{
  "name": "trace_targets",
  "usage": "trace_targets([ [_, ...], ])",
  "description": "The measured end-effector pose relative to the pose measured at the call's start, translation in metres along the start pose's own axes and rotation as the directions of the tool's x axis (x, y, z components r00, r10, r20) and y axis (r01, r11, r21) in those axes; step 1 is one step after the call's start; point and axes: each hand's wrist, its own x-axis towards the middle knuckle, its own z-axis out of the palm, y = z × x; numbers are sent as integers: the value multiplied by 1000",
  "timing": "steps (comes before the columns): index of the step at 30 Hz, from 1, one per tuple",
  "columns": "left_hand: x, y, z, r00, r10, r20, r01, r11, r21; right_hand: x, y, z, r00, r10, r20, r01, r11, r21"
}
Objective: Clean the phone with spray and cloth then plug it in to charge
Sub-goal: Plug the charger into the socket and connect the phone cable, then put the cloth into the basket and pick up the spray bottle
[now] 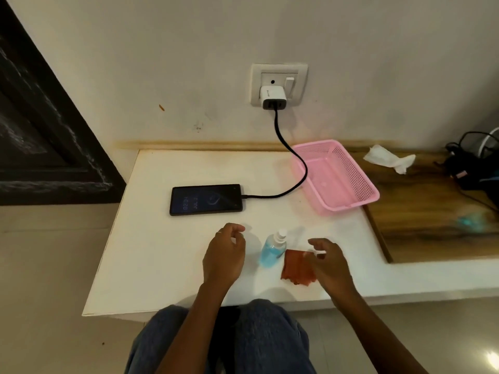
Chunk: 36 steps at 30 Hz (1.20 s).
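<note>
The phone (206,199) lies flat on the white counter (151,252), screen up and lit, showing a clock and what looks like a charging symbol. A black cable (293,157) runs from its right end, loops past the pink basket (337,174) and goes up to the white charger (272,98) sitting in the wall socket (279,85). So the plugging-in part looks done, and the lit screen suggests power is reaching it.

Nearer the person, the spray bottle (273,248) with blue liquid lies tilted on the counter, and just to its right lies the reddish-brown cloth (297,268). Neither is being held. The left hand (225,255) hovers just left of the bottle, fingers loosely curled around nothing. The right hand (328,261) hangs over the right edge of the cloth, fingers relaxed and partly spread; it is close to the cloth, but I see no pinch or grip on it.

Whether the phone was actually sprayed and wiped I cannot tell from here; the glass looks dark and free of obvious smears, and the spray and cloth being set down apart from it fits cleaning being finished. By my reading the task is at or very near its end, with perhaps only tidying the bottle and cloth left, maybe into the basket. A crumpled white tissue (388,159) sits on the wooden surface (432,206) further right, along with some dark cables (471,157)
</note>
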Motion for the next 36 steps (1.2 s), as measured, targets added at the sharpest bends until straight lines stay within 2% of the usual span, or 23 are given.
trace_targets([
  [3,-18,-1,-6,996,-26,-81,22,998,-60,2,2,9,1000,-7,-12,5,984,-176],
  [5,-34,1,-10,991,-49,-126,34,992,-117,4,2,12,1000,2,-2,-2,975,-224],
  [10,-77,16,-18,986,-68,-149,24,960,-279,4,5,6,997,49,65,-35,981,-189],
  [13,-100,31,-20,992,-27,-121,-15,944,-329,-5,7,-5,995,65,81,-68,997,29],
  [15,-115,44,-15,999,22,-48,-38,929,-367,-15,7,-17,995,66,70,-80,973,215],
  [17,-126,60,-3,996,27,80,5,927,-375,-25,7,-32,997,45,64,-66,921,385],
  [20,-132,85,18,958,-109,265,212,891,-402,-37,3,-57,995,13,98,-69,796,601],
  [22,-130,100,26,887,-217,408,416,761,-498,-41,2,-72,993,-26,118,-59,747,662],
  [24,-125,108,32,831,-207,517,518,627,-582,-42,2,-83,989,-59,135,-52,720,693],
  [26,-122,111,40,875,-173,452,445,653,-612,-39,4,-90,986,-82,148,-46,712,701],
  [28,-116,113,48,935,-191,298,340,722,-603,-33,7,-96,982,-90,164,-49,723,689],
  [30,-109,116,53,963,-188,191,267,742,-614,-27,10,-101,979,-92,180,-52,745,665],
  [34,-90,118,61,990,-80,117,133,809,-573,-8,13,-109,978,-96,184,-39,785,619],
  [36,-80,121,65,996,-23,86,66,836,-544,6,11,-115,964,-128,233,-21,835,549],
])
